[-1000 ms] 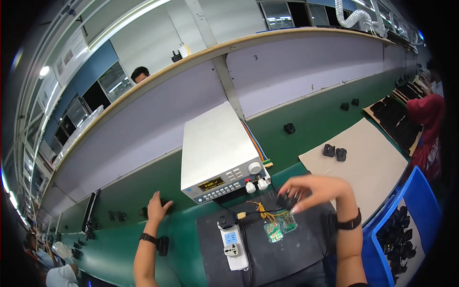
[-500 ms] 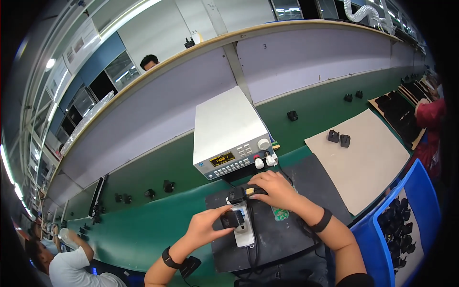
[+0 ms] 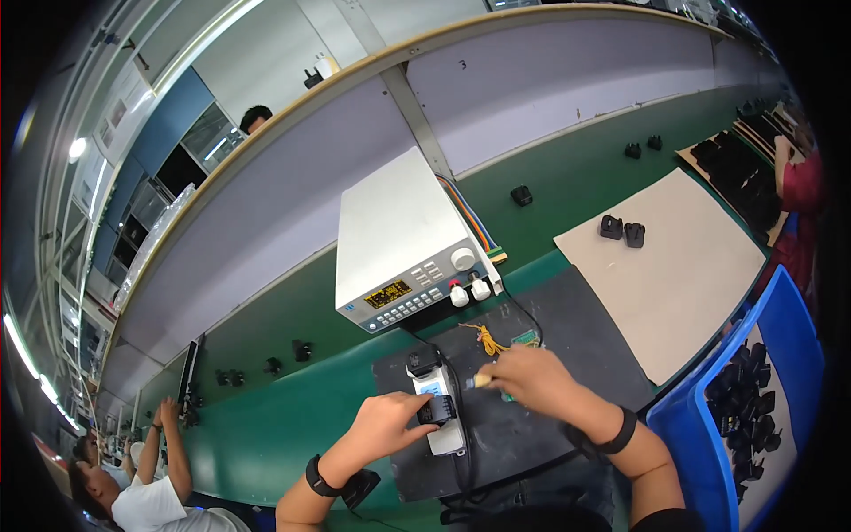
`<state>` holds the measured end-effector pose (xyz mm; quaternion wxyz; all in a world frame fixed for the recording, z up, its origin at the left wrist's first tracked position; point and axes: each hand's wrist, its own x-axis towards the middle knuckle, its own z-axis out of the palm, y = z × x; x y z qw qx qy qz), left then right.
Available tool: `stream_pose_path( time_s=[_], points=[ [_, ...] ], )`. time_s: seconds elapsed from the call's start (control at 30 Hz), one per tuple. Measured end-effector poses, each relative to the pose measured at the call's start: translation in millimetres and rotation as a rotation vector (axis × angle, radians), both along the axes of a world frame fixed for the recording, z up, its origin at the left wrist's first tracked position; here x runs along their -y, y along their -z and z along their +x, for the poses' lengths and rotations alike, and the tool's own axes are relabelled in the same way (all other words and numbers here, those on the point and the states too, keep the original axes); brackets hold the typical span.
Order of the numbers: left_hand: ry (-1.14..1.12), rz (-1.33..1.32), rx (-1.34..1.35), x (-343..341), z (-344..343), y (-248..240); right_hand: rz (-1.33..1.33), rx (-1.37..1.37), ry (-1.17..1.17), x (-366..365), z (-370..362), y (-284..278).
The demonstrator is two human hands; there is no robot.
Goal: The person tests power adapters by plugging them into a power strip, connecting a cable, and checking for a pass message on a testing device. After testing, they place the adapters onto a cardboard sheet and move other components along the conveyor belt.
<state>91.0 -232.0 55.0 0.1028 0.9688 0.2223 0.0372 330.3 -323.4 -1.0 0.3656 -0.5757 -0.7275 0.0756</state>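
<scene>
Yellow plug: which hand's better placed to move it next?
Right, likely: the right hand pinches the yellow plug, while the left hand grips the black adapter at the white power strip.

The left hand point(image 3: 381, 430) is turned rightward, its thumb and fingers curved apart in a grip; ahead and to its right, the right hand point(image 3: 532, 377) is angled leftward (fingertips pinched). The forearms point(image 3: 645, 468) are spread behind both.

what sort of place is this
Probably an electronics factory testing line: a white, boxy metal instrument with a lit screen and buttons stands on a long green worktop, and a blue plastic bin holds many small black plug-shaped pieces.
</scene>
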Motion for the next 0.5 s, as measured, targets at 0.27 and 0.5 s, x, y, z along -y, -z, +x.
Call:
stream_pose_path(
  time_s=[0.27,0.5],
  points=[
    [-0.013,0.062,-0.110,6.7,8.1,0.9,0.040,-0.164,-0.055,13.6,-21.9,24.9],
    [0.004,0.055,-0.087,6.1,3.1,3.7,0.056,-0.124,-0.134,5.5,-31.3,29.6]
  ],
)
